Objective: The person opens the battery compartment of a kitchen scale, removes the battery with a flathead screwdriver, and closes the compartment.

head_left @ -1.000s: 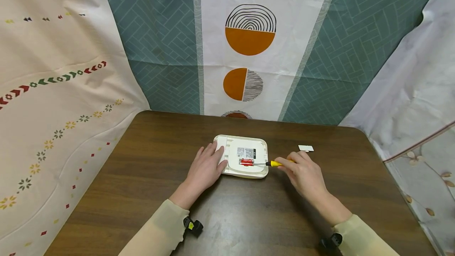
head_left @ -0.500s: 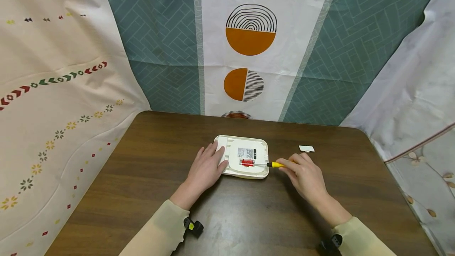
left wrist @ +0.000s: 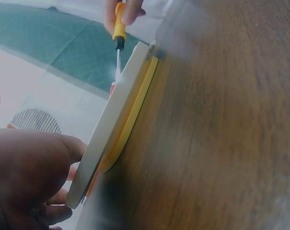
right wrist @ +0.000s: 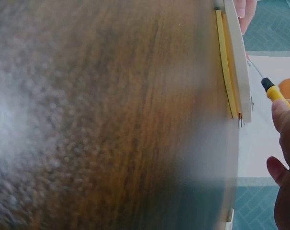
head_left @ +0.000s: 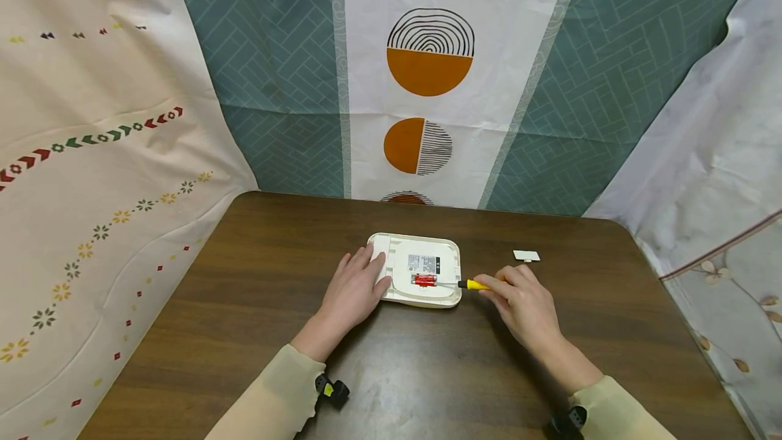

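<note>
A white, rounded rectangular device (head_left: pixel 451 263) with a printed label lies on the table, its back facing up. A red battery-like piece (head_left: pixel 424 280) sits in a slot in its back. My left hand (head_left: pixel 356 287) rests on the device's left end, fingers laid over it and thumb at the near edge. My right hand (head_left: pixel 522 304) pinches the yellow handle of a screwdriver (head_left: pixel 472 284). Its thin shaft reaches left to the red piece; exact tip contact is too small to tell. In the left wrist view, the screwdriver (left wrist: pixel 118 33) slants down toward the device (left wrist: pixel 104 129).
A small white cover (head_left: pixel 527 256) lies on the brown wooden table (head_left: pixel 293 243), right of the device. The device's underside has a yellow rim (left wrist: pixel 135 110) near the tabletop. Patterned curtains (head_left: pixel 281 87) hang behind and at both sides.
The screwdriver and right hand have shifted very slightly, with the handle a touch lower than a second ago. The left hand and the device stay in place.
</note>
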The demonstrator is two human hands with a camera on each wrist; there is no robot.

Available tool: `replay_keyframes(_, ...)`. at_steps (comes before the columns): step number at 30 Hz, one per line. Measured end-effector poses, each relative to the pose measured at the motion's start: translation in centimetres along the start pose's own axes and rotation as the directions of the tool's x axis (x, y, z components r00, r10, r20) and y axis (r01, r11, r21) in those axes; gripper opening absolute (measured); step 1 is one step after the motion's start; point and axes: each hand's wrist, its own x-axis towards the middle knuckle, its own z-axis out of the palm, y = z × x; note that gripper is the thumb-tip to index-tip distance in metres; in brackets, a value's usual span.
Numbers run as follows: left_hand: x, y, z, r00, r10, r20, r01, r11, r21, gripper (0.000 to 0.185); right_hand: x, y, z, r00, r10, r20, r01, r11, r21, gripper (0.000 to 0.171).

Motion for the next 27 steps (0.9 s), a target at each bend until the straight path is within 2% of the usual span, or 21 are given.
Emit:
replay_keyframes(9,-0.06,-0.13,0.05,1.0,-0.001,0.001,0.001,1.0,0.0,0.056,-0.05,-0.12,0.11,1.0,0.01,0.003,-0.01,1.0,-0.003,0.045)
replay_keyframes(15,-0.1,-0.23,0.15,1.0,0.005,-0.006,-0.005,1.0,0.002,0.056,-0.04,-0.32,0.24,1.0,0.023,0.015,-0.023,1.0,0.0,0.043)
replay_keyframes(21,-0.03,-0.16,0.24,1.0,0.006,0.0,-0.006,1.0,-0.006,0.056,-0.23,-0.71,0.6,0.999,0.001,0.052,-0.002,1.0,0.013,0.038)
replay_keyframes(27,0.05,-0.09,0.14,1.0,0.005,0.001,-0.005,1.0,0.005,0.057,-0.1,-0.68,0.51,0.999,0.005,0.051,-0.005,1.0,0.014,0.038)
